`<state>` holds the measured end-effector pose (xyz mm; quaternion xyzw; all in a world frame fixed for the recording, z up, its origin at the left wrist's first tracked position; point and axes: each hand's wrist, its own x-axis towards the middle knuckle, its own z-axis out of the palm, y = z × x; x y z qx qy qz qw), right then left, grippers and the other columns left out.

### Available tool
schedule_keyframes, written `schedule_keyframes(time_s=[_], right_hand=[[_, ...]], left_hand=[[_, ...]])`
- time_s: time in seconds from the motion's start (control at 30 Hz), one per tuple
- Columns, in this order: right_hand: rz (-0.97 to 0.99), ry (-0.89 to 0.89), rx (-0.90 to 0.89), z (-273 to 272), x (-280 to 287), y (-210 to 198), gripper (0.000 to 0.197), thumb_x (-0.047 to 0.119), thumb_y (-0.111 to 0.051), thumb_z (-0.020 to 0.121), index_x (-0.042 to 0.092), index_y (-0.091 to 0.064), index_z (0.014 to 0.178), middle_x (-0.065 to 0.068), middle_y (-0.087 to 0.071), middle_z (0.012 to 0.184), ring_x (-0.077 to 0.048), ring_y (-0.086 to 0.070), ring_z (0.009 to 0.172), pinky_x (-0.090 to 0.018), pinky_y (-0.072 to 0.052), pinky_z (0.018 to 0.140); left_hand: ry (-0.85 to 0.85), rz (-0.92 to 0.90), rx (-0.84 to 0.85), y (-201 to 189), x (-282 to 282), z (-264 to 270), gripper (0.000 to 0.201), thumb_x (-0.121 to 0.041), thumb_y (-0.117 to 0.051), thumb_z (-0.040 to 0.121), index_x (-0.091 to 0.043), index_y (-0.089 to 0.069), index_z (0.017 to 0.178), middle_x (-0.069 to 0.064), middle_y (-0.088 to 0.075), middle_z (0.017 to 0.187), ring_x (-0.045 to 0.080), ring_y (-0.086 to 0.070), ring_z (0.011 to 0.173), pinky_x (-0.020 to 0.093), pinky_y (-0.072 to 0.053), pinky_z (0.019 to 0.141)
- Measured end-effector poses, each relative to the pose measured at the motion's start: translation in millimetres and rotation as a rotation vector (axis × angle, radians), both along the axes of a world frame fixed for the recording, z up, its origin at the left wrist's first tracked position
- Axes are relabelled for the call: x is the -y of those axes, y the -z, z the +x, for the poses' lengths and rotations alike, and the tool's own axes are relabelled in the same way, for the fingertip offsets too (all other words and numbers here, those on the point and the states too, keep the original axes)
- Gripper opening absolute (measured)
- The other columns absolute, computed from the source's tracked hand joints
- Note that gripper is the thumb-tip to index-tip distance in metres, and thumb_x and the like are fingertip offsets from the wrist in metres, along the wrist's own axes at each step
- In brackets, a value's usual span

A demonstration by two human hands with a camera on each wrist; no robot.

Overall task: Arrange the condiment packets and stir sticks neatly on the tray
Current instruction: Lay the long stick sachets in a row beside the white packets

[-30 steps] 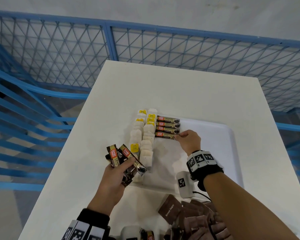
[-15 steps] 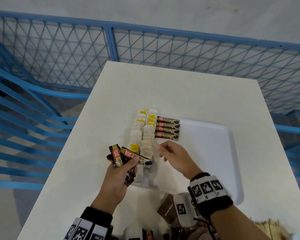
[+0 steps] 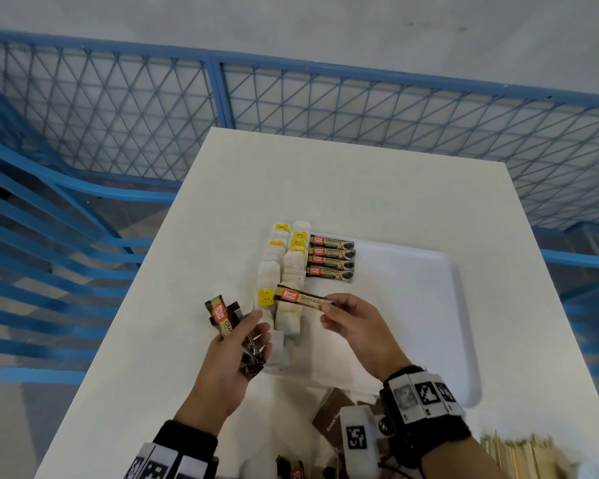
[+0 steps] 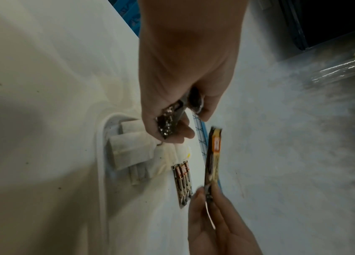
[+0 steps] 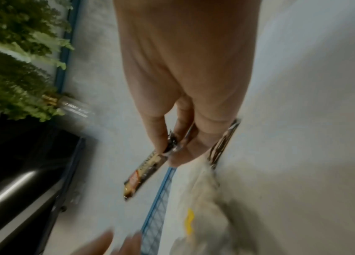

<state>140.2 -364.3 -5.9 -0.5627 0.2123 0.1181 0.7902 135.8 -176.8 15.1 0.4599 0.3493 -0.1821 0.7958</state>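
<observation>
My right hand [image 3: 326, 310] pinches one end of a single coffee stick packet [image 3: 300, 298] and holds it level over the tea bags, above the tray's left side. The same coffee stick packet [image 5: 145, 174] shows in the right wrist view, and again [image 4: 213, 156] in the left wrist view. My left hand [image 3: 244, 335] grips a bunch of coffee packets [image 3: 223, 314] just left of the white tray [image 3: 440, 316]. Several coffee packets [image 3: 331, 258] lie in a neat stack on the tray. Two rows of tea bags [image 3: 293, 271] run along its left edge.
Brown sugar packets [image 3: 329, 414] and more coffee packets [image 3: 291, 468] lie near the table's front edge. Wooden stir sticks [image 3: 523, 456] are piled at the front right. A blue mesh fence [image 3: 291, 108] surrounds the white table [image 3: 360, 188].
My right hand left the stack on the tray, came back toward the left hand and took one coffee packet from the bunch. It now holds that packet over the tea bags.
</observation>
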Motion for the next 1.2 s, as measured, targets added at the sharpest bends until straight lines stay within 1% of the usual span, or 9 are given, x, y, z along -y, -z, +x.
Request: schedule_keyframes(time_s=[0.1, 0.23, 0.4, 0.6, 0.67, 0.77, 0.93, 1.1, 1.2], right_hand=[[-0.052, 0.129, -0.038, 1, 20, 9, 0.008, 0.000, -0.058, 0.087, 0.003, -0.064, 0.089, -0.009, -0.061, 0.080, -0.016, -0.057, 0.068, -0.019, -0.054, 0.067], [-0.165, 0.197, -0.078, 6, 37, 21, 0.011, 0.001, -0.057, 0.088, -0.001, -0.064, 0.096, -0.008, -0.061, 0.079, -0.016, -0.055, 0.066, -0.016, -0.055, 0.065], [-0.312, 0.218, -0.136, 22, 39, 37, 0.014, 0.001, -0.058, 0.088, -0.004, -0.065, 0.099, -0.007, -0.060, 0.071, -0.014, -0.055, 0.061, -0.014, -0.054, 0.060], [-0.566, 0.218, -0.180, 40, 33, 49, 0.012, 0.010, -0.066, 0.084, 0.000, -0.066, 0.092, -0.004, -0.062, 0.065, -0.013, -0.055, 0.054, -0.020, -0.052, 0.058], [-0.652, 0.195, -0.192, 43, 30, 49, 0.014, 0.016, -0.068, 0.083, 0.004, -0.067, 0.090, -0.003, -0.063, 0.067, -0.015, -0.056, 0.060, -0.023, -0.051, 0.062], [-0.781, 0.154, -0.187, 48, 28, 48, 0.016, 0.020, -0.068, 0.082, 0.006, -0.067, 0.091, -0.004, -0.064, 0.082, -0.020, -0.057, 0.081, -0.026, -0.044, 0.075], [-0.856, 0.120, -0.197, 54, 27, 45, 0.019, 0.019, -0.067, 0.083, 0.003, -0.067, 0.093, -0.010, -0.068, 0.098, -0.025, -0.060, 0.096, -0.025, -0.041, 0.078], [-0.854, 0.133, -0.212, 57, 25, 44, 0.019, 0.017, -0.067, 0.084, 0.001, -0.065, 0.095, -0.011, -0.067, 0.101, -0.025, -0.059, 0.097, -0.023, -0.038, 0.074], [-0.845, 0.138, -0.214, 57, 25, 44, 0.019, 0.017, -0.067, 0.083, 0.002, -0.063, 0.095, -0.011, -0.067, 0.101, -0.025, -0.059, 0.097, -0.023, -0.038, 0.074]], left_hand=[[-0.009, -0.025, -0.008, -1, -5, -2, 0.010, -0.012, -0.059, 0.088, -0.006, -0.067, 0.092, 0.008, -0.066, 0.071, 0.011, -0.058, 0.050, 0.020, -0.053, 0.050], [-0.004, -0.054, -0.020, -1, -8, -3, 0.017, -0.011, -0.050, 0.091, -0.006, -0.065, 0.098, 0.010, -0.062, 0.080, 0.016, -0.053, 0.063, 0.022, -0.054, 0.051], [-0.014, -0.061, -0.044, -1, -5, -3, 0.021, -0.006, -0.044, 0.094, -0.004, -0.061, 0.107, 0.011, -0.052, 0.082, 0.021, -0.057, 0.075, 0.032, -0.058, 0.061], [0.037, -0.009, -0.011, -2, -7, -3, 0.014, 0.000, -0.045, 0.094, -0.005, -0.058, 0.099, 0.012, -0.062, 0.091, 0.025, -0.068, 0.078, 0.037, -0.059, 0.065], [0.058, 0.021, 0.015, -1, -7, -4, 0.013, 0.001, -0.048, 0.093, -0.005, -0.059, 0.095, 0.012, -0.063, 0.090, 0.025, -0.068, 0.080, 0.037, -0.057, 0.069], [0.087, 0.051, 0.047, 1, -7, -6, 0.012, 0.001, -0.051, 0.092, -0.004, -0.061, 0.095, 0.012, -0.065, 0.090, 0.022, -0.069, 0.080, 0.036, -0.055, 0.074], [0.128, 0.105, 0.083, 7, -7, -8, 0.014, -0.002, -0.058, 0.088, -0.003, -0.066, 0.100, 0.010, -0.071, 0.081, 0.021, -0.069, 0.080, 0.031, -0.055, 0.067], [0.184, 0.163, 0.103, 10, -6, -11, 0.019, -0.006, -0.065, 0.083, -0.002, -0.068, 0.102, 0.009, -0.072, 0.078, 0.016, -0.067, 0.064, 0.024, -0.047, 0.056], [0.216, 0.239, 0.114, 10, -6, -11, 0.020, -0.008, -0.068, 0.082, -0.002, -0.068, 0.101, 0.004, -0.062, 0.057, 0.011, -0.046, 0.043, 0.018, -0.032, 0.040]])
